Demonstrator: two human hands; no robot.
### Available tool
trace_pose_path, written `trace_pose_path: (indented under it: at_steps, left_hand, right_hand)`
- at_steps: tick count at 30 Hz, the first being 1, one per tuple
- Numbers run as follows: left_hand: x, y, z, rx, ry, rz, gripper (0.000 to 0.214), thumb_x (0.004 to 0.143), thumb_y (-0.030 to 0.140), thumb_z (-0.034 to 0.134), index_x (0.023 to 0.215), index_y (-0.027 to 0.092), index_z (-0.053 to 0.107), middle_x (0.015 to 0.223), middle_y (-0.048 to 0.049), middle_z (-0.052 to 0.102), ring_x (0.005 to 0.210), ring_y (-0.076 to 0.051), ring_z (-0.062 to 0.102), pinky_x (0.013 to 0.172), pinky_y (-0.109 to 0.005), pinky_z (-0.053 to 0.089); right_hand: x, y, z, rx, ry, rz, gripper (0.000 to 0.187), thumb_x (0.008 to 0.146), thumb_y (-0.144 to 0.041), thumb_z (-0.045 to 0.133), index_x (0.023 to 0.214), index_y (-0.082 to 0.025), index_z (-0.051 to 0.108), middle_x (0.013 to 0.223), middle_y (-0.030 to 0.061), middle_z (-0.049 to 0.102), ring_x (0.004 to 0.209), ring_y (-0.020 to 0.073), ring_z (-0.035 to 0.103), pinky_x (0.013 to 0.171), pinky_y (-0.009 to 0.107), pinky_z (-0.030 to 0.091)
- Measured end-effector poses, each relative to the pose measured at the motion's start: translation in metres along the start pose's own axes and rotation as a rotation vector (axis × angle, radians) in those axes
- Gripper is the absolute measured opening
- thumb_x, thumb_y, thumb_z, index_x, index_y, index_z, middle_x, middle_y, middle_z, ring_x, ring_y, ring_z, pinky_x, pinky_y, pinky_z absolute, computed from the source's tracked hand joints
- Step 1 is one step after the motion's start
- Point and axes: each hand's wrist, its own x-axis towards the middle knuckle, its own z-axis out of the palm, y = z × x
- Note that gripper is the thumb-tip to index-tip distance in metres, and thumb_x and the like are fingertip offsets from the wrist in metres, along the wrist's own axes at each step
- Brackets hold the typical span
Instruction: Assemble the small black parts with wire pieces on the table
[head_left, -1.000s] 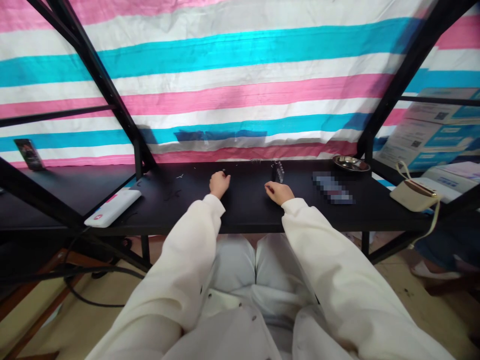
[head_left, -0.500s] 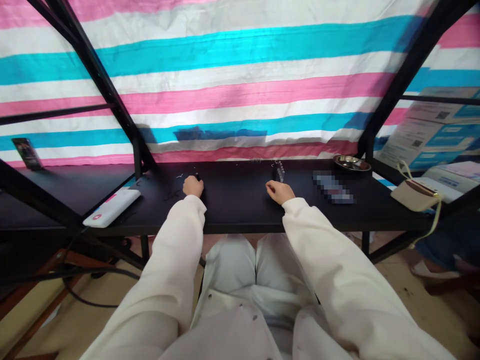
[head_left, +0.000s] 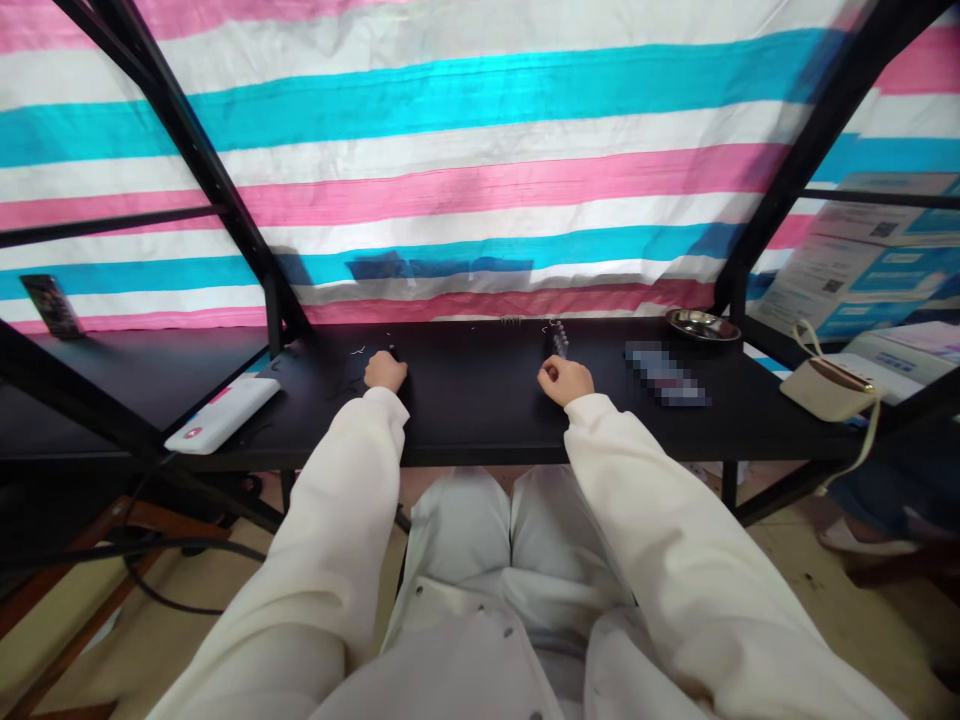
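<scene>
Both my arms in white sleeves reach onto a black table (head_left: 480, 420). My left hand (head_left: 385, 371) rests curled on the table left of centre, with a small dark thing (head_left: 391, 351) at its fingertips; what it grips is too small to name. My right hand (head_left: 565, 380) sits closed right of centre, fingers curled inward, just in front of a small dark block with pale studs (head_left: 559, 345). Whether the right hand holds anything is hidden.
A white flat device (head_left: 223, 413) lies at the table's left end. A metal dish (head_left: 703, 325) and a blurred patch (head_left: 664, 373) sit at the right. A beige bag (head_left: 829, 388) lies further right. Black frame posts (head_left: 217, 190) rise either side; striped cloth hangs behind.
My left hand moved left along the table from near the centre and then stayed. My right hand curled its fingers in and shifted slightly.
</scene>
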Motion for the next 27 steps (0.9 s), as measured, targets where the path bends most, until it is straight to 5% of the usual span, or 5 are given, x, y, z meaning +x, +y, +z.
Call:
trace_pose_path:
  at_steps: [4, 9, 14, 18, 27]
  left_hand:
    - [-0.004, 0.005, -0.011, 0.213, -0.104, 0.118, 0.036, 0.071, 0.026, 0.061, 0.101, 0.009, 0.061, 0.11, -0.0232, 0.06, 0.104, -0.035, 0.057, 0.082, -0.04, 0.046]
    - [-0.029, 0.03, -0.016, 0.406, -0.233, 0.369, 0.025, 0.069, 0.024, 0.063, 0.091, 0.011, 0.064, 0.104, -0.0215, 0.062, 0.101, -0.035, 0.059, 0.08, -0.04, 0.046]
    - [-0.075, 0.071, 0.013, 0.094, -0.323, 0.779, 0.019, 0.068, 0.033, 0.067, 0.081, 0.019, 0.064, 0.087, -0.0099, 0.065, 0.089, -0.025, 0.062, 0.081, -0.031, 0.044]
    - [-0.112, 0.105, 0.045, -0.168, -0.308, 1.041, 0.043, 0.072, 0.027, 0.063, 0.114, 0.021, 0.057, 0.103, -0.0093, 0.062, 0.093, -0.02, 0.06, 0.082, -0.026, 0.044]
    - [-0.141, 0.157, 0.083, 0.119, -0.153, 1.032, 0.054, 0.086, 0.02, 0.041, 0.139, 0.022, 0.034, 0.116, -0.0163, 0.052, 0.104, -0.028, 0.049, 0.081, -0.039, 0.041]
  right_hand:
    - [0.005, 0.009, 0.001, -0.011, 0.03, 0.27, 0.019, 0.077, -0.033, 0.049, 0.074, -0.021, 0.064, 0.075, 0.007, 0.068, 0.075, 0.023, 0.062, 0.065, 0.029, 0.04]
    - [0.013, 0.026, 0.009, 0.058, 0.032, 0.45, 0.025, 0.076, -0.023, 0.05, 0.097, -0.016, 0.062, 0.091, 0.0112, 0.067, 0.087, 0.0235, 0.061, 0.073, 0.031, 0.043]
    - [0.019, 0.035, 0.02, 0.0, 0.024, 0.43, 0.029, 0.074, -0.026, 0.057, 0.1, -0.014, 0.062, 0.101, 0.0144, 0.064, 0.096, 0.0251, 0.058, 0.08, 0.034, 0.042]
    - [0.026, 0.036, 0.026, 0.006, 0.028, 0.444, 0.03, 0.071, -0.033, 0.062, 0.095, -0.016, 0.063, 0.103, 0.0142, 0.064, 0.097, 0.0268, 0.057, 0.081, 0.038, 0.041]
    - [0.033, 0.03, 0.027, 0.023, 0.002, 0.48, 0.031, 0.073, -0.035, 0.062, 0.098, -0.017, 0.06, 0.108, 0.0151, 0.061, 0.106, 0.029, 0.052, 0.085, 0.043, 0.037]
